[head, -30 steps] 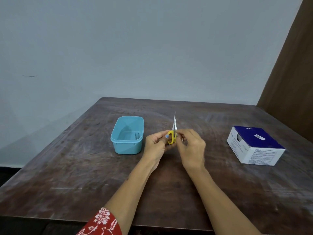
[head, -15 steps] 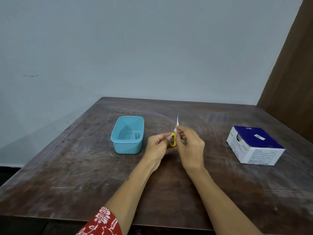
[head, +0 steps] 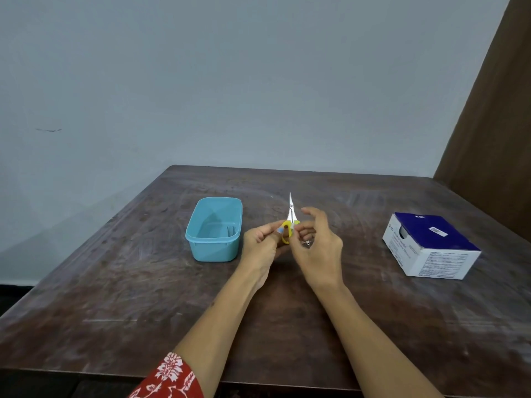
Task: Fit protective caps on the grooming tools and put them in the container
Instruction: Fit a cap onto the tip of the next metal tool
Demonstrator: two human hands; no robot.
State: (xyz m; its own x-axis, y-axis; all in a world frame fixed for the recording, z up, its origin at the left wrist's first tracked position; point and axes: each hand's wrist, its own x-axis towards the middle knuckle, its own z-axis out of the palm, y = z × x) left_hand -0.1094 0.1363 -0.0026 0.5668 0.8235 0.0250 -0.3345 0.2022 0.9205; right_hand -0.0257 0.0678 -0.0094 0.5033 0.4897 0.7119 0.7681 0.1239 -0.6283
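Chg vs. 0.5 s ago: right hand (head: pixel 319 248) has come off the blades and opened, fingers spread, holding nothing; blades now bare from pivot to tip. Small scissors (head: pixel 289 222) – yellow handles, slim silver blades pointing up and away, held above the table (head: pixel 143 282). Left hand (head: pixel 263 239) pinches a yellow handle loop w/ thumb & fingers. Teal container (head: pixel 214 229) – open top, just left of the left hand, on the table. Small metal item (head: pixel 307 242) by the right hand, too small to tell. Blue-white box (head: pixel 431 248) well apart at right. Red floral sleeve (head: pixel 169 377) at bottom edge.
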